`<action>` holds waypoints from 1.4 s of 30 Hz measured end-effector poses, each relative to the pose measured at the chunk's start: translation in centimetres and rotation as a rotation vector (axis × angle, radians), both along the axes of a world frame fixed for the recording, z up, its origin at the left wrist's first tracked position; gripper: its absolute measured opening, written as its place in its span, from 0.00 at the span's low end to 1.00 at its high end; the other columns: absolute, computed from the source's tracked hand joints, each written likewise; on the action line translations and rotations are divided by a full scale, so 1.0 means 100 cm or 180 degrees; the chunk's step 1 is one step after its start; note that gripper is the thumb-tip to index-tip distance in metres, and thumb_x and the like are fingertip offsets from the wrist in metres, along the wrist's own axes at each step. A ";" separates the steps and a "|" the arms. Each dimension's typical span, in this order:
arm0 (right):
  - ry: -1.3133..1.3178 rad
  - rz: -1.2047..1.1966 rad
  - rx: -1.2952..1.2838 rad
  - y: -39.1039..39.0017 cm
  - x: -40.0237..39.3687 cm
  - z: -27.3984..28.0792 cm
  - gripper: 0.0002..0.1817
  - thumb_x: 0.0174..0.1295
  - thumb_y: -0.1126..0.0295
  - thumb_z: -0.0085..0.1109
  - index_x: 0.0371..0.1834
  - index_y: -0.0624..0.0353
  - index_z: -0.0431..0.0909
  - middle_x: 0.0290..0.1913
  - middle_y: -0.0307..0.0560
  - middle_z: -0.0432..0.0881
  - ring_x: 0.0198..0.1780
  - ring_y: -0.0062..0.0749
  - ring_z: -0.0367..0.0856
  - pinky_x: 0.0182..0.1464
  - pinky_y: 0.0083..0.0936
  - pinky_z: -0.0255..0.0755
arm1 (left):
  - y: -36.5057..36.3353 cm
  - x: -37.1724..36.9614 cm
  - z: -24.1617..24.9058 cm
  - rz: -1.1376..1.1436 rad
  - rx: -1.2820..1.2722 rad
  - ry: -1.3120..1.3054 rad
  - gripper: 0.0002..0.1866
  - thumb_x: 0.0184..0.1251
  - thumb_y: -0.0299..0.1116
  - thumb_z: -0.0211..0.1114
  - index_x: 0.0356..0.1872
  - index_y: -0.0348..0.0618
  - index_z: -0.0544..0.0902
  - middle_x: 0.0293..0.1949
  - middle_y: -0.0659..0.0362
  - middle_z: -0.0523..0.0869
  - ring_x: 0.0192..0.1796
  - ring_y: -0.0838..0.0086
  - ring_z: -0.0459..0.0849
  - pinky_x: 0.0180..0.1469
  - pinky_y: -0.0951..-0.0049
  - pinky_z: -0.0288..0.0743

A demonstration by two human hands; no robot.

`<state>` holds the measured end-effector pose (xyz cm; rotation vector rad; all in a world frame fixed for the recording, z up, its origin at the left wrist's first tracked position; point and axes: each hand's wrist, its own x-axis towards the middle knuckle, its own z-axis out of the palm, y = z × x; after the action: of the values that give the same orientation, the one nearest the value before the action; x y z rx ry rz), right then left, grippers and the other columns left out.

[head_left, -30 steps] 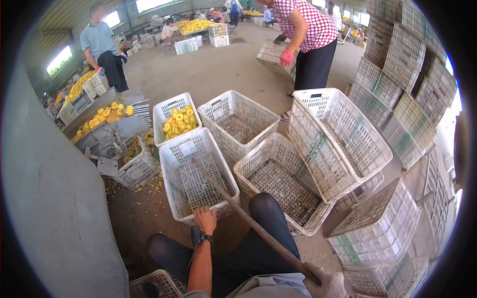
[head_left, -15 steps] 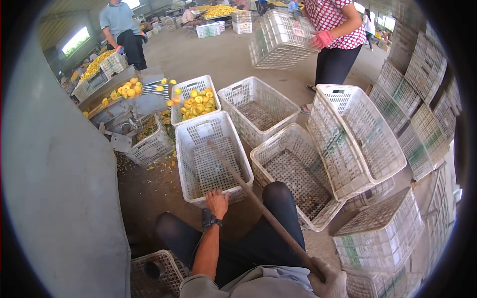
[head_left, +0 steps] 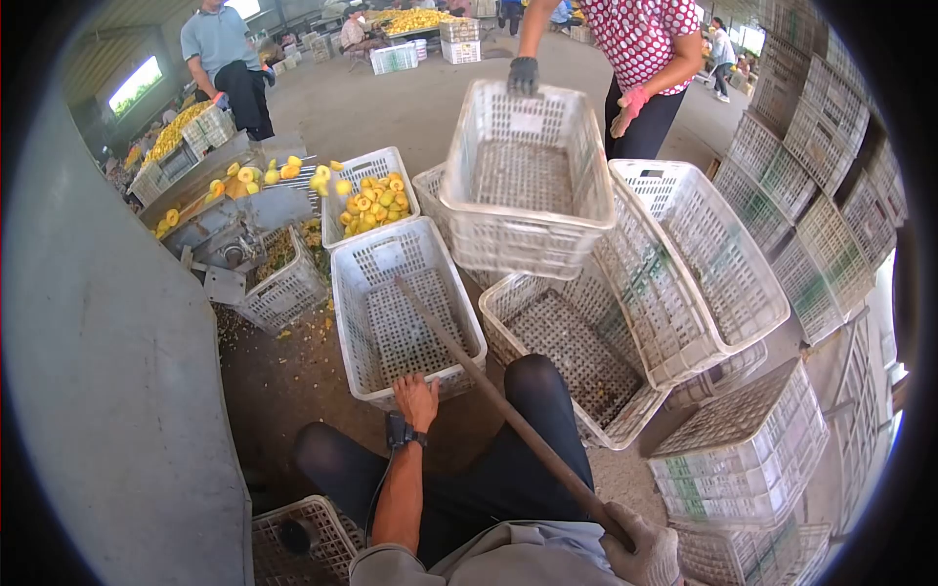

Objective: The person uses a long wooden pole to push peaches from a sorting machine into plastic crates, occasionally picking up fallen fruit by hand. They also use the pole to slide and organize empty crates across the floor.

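Observation:
My left hand [head_left: 417, 401], bare with a black band at the wrist, has its fingers hooked over the near rim of a white plastic crate [head_left: 344, 322]. That crate stands on the floor before my knees with nothing inside. In a pale work glove, my right hand [head_left: 640, 547] is closed round the lower end of a wooden pole [head_left: 528, 425] by my right thigh. The pole slants forward and left, its far tip over the crate. Just beyond stands another crate [head_left: 332, 210] holding halved yellow fruit [head_left: 376, 203], with more halves dropping in from a metal chute [head_left: 278, 200].
A co-worker in a dotted shirt [head_left: 650, 44] holds a crate [head_left: 532, 234] up by its far rim. Leaning crates [head_left: 708, 264] and tall crate stacks [head_left: 821, 215] line my right. A grey metal panel [head_left: 127, 342] rises at left. A scrap crate [head_left: 283, 303] sits under the chute.
The co-worker has swung the crate down and left, now over the crates ahead, and the pink-gloved hand has let go. Fruit has shifted on the chute. My hands keep their holds.

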<state>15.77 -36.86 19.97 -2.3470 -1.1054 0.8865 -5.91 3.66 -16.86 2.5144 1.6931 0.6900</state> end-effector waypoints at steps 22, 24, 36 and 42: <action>-0.0137 0.0038 0.0052 0.000 -0.003 -0.002 0.26 0.64 0.69 0.68 0.68 0.50 0.83 0.52 0.61 0.89 0.50 0.53 0.91 0.51 0.43 0.84 | 0.002 -0.002 0.000 -0.0041 -0.0034 0.0054 0.23 0.73 0.49 0.68 0.43 0.32 0.83 0.43 0.42 0.83 0.53 0.48 0.78 0.64 0.46 0.66; -0.0121 0.0041 0.0064 0.000 -0.002 -0.003 0.26 0.64 0.69 0.68 0.68 0.50 0.83 0.52 0.61 0.89 0.50 0.53 0.91 0.51 0.43 0.84 | 0.001 -0.002 0.002 -0.0059 0.0019 0.0004 0.23 0.73 0.49 0.68 0.43 0.32 0.83 0.42 0.42 0.83 0.53 0.48 0.78 0.64 0.46 0.66; -0.0204 0.0081 0.0135 -0.004 -0.002 -0.007 0.27 0.64 0.68 0.68 0.69 0.48 0.82 0.52 0.60 0.89 0.50 0.51 0.92 0.51 0.43 0.85 | 0.000 -0.001 0.006 -0.0035 -0.0130 0.0018 0.23 0.75 0.49 0.66 0.46 0.33 0.85 0.44 0.41 0.84 0.54 0.48 0.78 0.66 0.46 0.66; -0.0212 0.0023 -0.0042 -0.006 0.000 -0.008 0.27 0.64 0.65 0.69 0.69 0.44 0.82 0.49 0.59 0.90 0.46 0.52 0.92 0.48 0.44 0.85 | 0.002 0.000 -0.001 0.0007 -0.0094 0.0058 0.23 0.75 0.49 0.67 0.46 0.33 0.85 0.44 0.42 0.84 0.54 0.48 0.78 0.67 0.46 0.65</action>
<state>15.73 -37.47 19.21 -2.4007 -1.1381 0.8260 -5.95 3.82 -16.91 2.5071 1.6990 0.6396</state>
